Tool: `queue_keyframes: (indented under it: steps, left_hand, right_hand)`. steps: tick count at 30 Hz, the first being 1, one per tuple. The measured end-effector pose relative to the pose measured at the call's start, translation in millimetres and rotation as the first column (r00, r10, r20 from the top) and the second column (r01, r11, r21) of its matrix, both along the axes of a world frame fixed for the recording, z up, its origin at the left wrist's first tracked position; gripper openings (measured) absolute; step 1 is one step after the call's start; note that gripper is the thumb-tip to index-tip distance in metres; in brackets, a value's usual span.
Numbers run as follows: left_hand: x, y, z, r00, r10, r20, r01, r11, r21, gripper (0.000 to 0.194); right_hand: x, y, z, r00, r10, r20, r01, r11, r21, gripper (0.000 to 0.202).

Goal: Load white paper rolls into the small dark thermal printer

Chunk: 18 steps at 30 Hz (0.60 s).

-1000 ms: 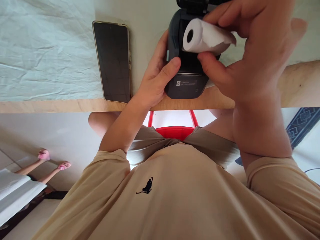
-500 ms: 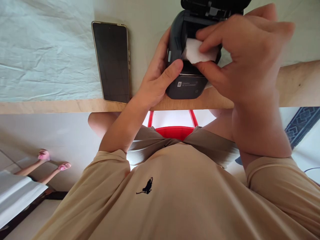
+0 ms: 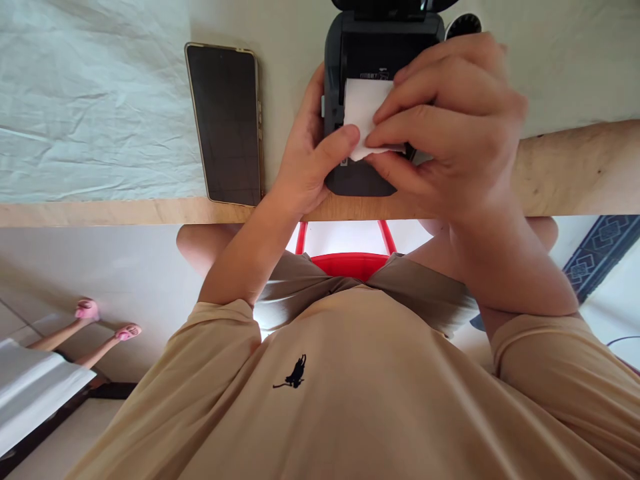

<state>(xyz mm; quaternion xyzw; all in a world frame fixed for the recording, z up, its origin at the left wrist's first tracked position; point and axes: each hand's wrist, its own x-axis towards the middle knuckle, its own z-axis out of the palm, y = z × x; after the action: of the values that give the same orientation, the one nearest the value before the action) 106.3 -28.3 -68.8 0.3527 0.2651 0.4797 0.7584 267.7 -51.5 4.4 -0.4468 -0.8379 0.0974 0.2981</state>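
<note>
While the right grip [image 3: 453,123] pinches it between bunched fingertips and thumb, the white, flat paper strip [image 3: 364,100] lies just left of that grip, its visible length running toward the wearer, over the front of a dark grey, boxy plastic printer [image 3: 363,183]. Left of the strip, the left grip [image 3: 313,157] clasps the printer's side, its thumb overlapping the paper's near left corner; the right is the one gathering the paper. Half a second ago the paper sat lower, bunched in the printer's hollow; now a flat end covers its front rim. Beyond both grips rises the black plastic lid [image 3: 390,7]. Outward, past the left grip, a black, gold-edged rectangular phone [image 3: 225,127] lies on the pale, wood-edged desk [image 3: 125,212].
</note>
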Motion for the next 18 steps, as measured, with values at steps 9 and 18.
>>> queue_keyframes:
  steps: [9,18]
  left_hand:
    - [-6.8,-2.0,3.6,0.999,-0.031,-0.04,0.034,0.994,0.1,0.062]
    - [-3.2,5.9,-24.4,0.999,0.022,-0.038,-0.017,0.991,0.132,0.077]
  right_hand:
    - [1.8,-2.4,9.1,0.971,-0.235,-0.028,0.227,0.958,-0.176,0.054]
    - [4.0,2.4,4.0,0.749,-0.447,-0.488,0.222,0.864,-0.451,0.053]
